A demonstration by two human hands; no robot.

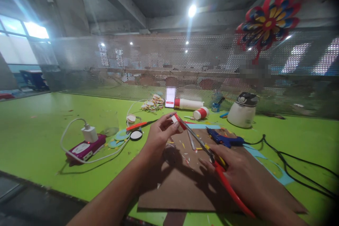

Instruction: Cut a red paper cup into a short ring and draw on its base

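Red-handled scissors [212,156] sit gripped in my right hand [237,166], blades at the red-and-white paper-cup piece [181,123] my left hand [161,132] pinches above the cardboard [185,194]. Cutting seems underway, unfinished; scraps [186,160] lie below.

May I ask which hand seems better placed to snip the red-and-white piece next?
Probably the right hand: it grips the red-handled scissors, whose blades reach up to the red-and-white piece, while the left hand is occupied holding that piece.

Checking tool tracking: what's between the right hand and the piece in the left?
Scissor blades, running from the right hand to the red-white piece; head view.
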